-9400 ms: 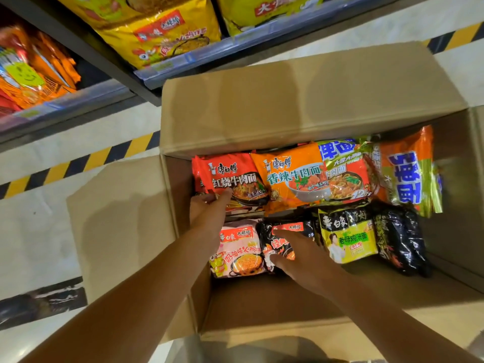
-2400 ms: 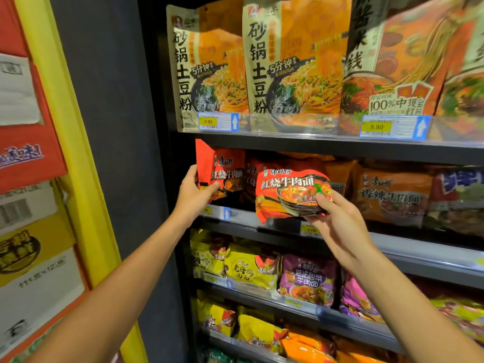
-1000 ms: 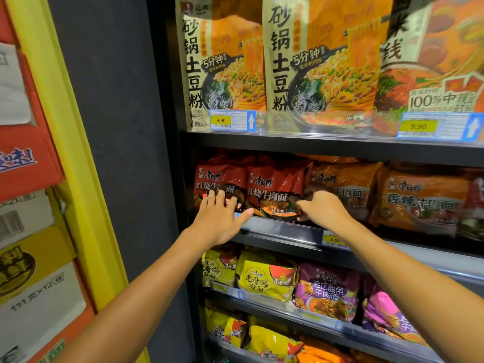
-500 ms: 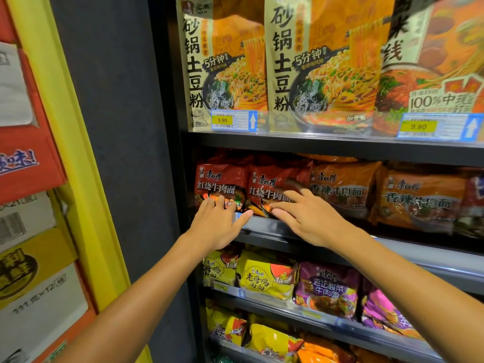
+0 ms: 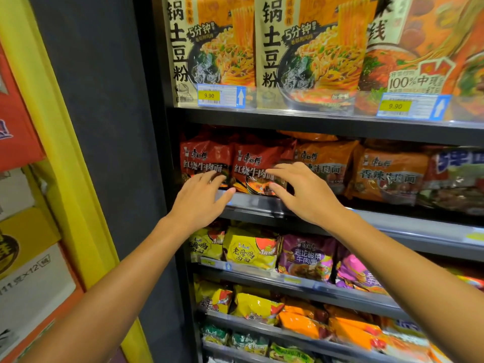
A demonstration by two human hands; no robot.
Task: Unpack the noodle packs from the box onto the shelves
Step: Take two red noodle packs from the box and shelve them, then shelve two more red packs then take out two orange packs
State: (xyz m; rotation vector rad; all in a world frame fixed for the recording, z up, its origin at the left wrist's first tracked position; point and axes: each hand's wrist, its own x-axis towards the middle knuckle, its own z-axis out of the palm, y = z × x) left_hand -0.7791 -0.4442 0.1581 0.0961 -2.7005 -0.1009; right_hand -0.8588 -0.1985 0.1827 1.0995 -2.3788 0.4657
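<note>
Two red packs (image 5: 258, 163) were stood side by side at the left end of the middle shelf (image 5: 262, 205), fronts turned outward, long axes running across the shelf. Their lower edges were hidden behind the hands and the shelf lip; the orange packs (image 5: 387, 174) further right were dimmed behind clear plastic. The left hand (image 5: 201, 200) was spread open, nothing gripped, fingertips just at the left pack's bottom edge. The right hand (image 5: 301, 189) was opened wide too, fingers splayed before the second pack, nothing held; contact could not be made out.
</note>
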